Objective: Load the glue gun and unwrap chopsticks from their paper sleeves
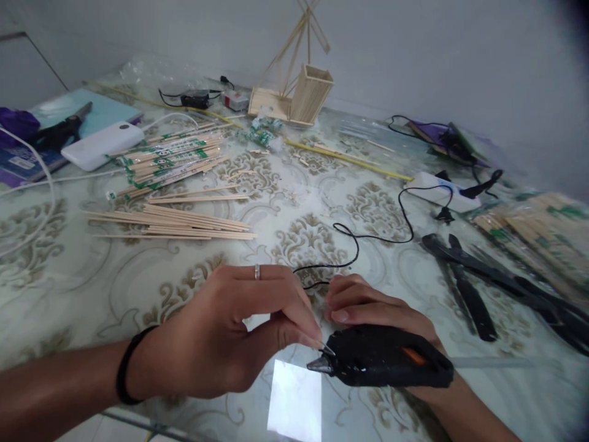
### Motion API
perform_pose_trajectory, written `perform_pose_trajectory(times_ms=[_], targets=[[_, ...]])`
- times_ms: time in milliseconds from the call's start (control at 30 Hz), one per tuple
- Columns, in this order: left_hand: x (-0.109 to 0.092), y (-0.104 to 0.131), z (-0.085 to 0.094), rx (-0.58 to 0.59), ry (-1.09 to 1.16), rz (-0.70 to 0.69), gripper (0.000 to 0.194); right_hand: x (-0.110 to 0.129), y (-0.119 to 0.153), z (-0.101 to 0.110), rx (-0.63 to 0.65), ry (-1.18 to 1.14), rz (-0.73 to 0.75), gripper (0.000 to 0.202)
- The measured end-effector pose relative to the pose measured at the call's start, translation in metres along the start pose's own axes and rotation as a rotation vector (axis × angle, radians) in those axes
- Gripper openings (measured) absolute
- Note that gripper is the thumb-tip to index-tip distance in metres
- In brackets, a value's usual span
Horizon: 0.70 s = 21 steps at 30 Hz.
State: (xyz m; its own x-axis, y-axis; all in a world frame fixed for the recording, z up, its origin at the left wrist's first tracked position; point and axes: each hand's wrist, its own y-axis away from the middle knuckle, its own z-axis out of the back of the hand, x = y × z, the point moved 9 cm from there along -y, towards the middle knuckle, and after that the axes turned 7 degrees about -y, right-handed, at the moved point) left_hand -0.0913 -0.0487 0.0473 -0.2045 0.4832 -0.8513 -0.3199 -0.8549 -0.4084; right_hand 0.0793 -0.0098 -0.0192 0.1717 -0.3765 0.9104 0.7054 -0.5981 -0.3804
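Note:
A black hot glue gun (391, 357) lies sideways above the front of the table, its metal nozzle (321, 366) pointing left. My right hand (377, 307) is closed round it from behind, with the fingers curled and the handle hidden. A clear glue stick (501, 363) sticks out of the gun's rear end. Thumb and forefinger of my left hand (257, 331) are pinched together just above the nozzle, on what looks like the gun's thin wire stand (327, 350). A ring and a black wristband are on that side.
Loose bamboo sticks (184, 222) and wrapped chopsticks (170, 161) lie left of centre. Behind stands a stick-built model (310, 95). Pliers (506, 282), a black-handled knife (473, 304), a power strip (442, 190) and a black cord (356, 236) are on the right. A white power bank (102, 146) sits left.

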Motion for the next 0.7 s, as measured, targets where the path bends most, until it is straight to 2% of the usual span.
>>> perform_pose_trajectory(times_ms=[333, 633, 700], targets=[[-0.0105, 0.0001, -0.0022, 0.025, -0.112, -0.112, 0.019, 0.0038, -0.0042, -0.0044, 0.003, -0.051, -0.021, 0.033], [-0.0087, 0.0039, -0.0041, 0.033, -0.243, -0.106, 0.018, -0.0038, -0.0030, -0.0065, -0.019, -0.100, -0.094, 0.046], [-0.0098, 0.0046, -0.0044, 0.032, -0.248, -0.117, 0.017, -0.0036, -0.0036, -0.0066, -0.024, -0.097, -0.095, 0.043]])
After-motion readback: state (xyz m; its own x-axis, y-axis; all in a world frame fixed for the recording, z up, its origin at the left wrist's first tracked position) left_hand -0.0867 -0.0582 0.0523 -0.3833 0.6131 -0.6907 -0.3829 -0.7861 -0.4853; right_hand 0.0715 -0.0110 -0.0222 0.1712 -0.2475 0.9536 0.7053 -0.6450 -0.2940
